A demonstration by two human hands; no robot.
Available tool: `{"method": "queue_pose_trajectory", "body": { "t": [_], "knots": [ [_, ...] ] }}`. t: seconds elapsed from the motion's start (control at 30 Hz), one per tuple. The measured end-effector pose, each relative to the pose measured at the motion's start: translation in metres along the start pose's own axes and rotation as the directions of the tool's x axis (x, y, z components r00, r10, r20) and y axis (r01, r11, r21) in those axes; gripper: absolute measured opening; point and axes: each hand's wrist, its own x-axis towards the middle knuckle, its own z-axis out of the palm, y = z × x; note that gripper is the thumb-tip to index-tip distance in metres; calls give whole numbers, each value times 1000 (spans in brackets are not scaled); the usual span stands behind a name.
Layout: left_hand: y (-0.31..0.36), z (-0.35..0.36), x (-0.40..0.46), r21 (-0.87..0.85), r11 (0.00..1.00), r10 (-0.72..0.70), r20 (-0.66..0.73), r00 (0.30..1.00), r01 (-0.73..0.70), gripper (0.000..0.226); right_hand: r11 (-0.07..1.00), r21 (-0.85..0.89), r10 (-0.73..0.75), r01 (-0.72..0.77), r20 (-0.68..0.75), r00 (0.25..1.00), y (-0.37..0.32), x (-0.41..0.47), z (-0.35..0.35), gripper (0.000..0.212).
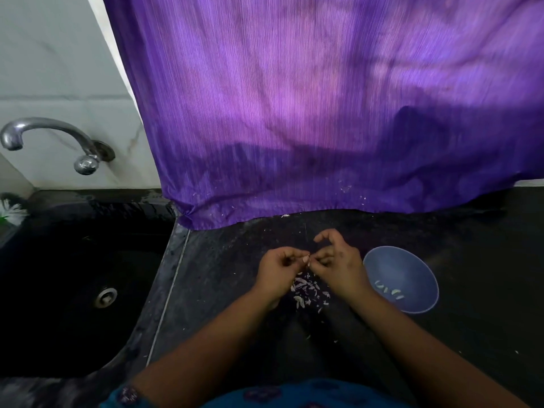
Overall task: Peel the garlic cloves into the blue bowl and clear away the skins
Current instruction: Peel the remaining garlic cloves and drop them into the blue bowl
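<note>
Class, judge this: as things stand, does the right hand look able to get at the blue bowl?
Probably yes: the blue bowl sits just beside the right hand, nothing between them.

curtain [309, 107] purple, fine vertical ribbing. bowl [409, 269] blue, 3 o'clock of hands. skins [307, 290] whitish-lilac. counter [223, 304] black. tap [53, 139] silver.

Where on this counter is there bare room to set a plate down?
Bare counter lies between the sink and the left hand, and again right of the bowl, toward the curtain. It is crowded in the middle: both hands, the right hand included, work over the skins.
</note>
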Motion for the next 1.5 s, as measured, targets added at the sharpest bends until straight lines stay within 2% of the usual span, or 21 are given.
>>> {"method": "queue_pose_trajectory", "body": {
  "t": [0.23, 0.33, 0.47, 0.6, 0.7, 0.83, 1.03, 1.1, 1.17, 1.23, 1.37, 1.5],
  "knots": [
    [-1, -2, 1, -23, 999, -23, 28, 999, 24, 20, 999, 51, 17, -16, -19, 1000, 1, 1, 1, 43],
    [3, -1, 1, -104, 993, -49, 50, 998, 54, 16, 995, 87, 58, -54, -46, 997, 3, 2, 2, 40],
    [5, -2, 3, -247, 961, -111, 63, 992, 123, 13, 965, 203, 177, -168, -27, 984, 3, 5, 3, 18],
    [4, -3, 3, -301, 942, -131, 72, 989, 147, 14, 938, 262, 235, -227, 1, 972, 7, 7, 5, 27],
    [5, -2, 1, -303, 945, -106, 68, 992, 122, 14, 953, 236, 185, -190, 43, 982, 7, 5, 4, 4],
    [7, -2, -1, -331, 937, -102, 58, 993, 115, 13, 973, 195, 113, -121, 53, 992, 6, 3, 3, 4],
    [3, -9, 1, -338, 932, -103, 100, 990, 131, 15, 957, 247, 133, -152, 91, 987, 5, 4, -1, 11],
    [3, -10, 1, -306, 946, -84, 98, 992, 111, 17, 980, 166, 96, -110, 86, 992, 3, 4, -3, 14],
    [4, -9, 0, -273, 958, -63, 87, 994, 84, 13, 1000, 26, 4, -7, 83, 997, 3, 5, -4, 17],
    [6, -7, -2, -258, 964, -43, 73, 996, 60, 8, 997, -57, -53, 57, 74, 996, 2, 5, -4, 13],
    [8, -5, -3, -229, 973, -21, 60, 998, 35, 9, 984, -112, -135, 139, 51, 990, 1, 4, -2, 4],
    [7, -5, -2, -202, 979, -21, 58, 998, 32, 9, 970, -155, -186, 188, 25, 982, 3, 4, 1, 6]
  ]
}}
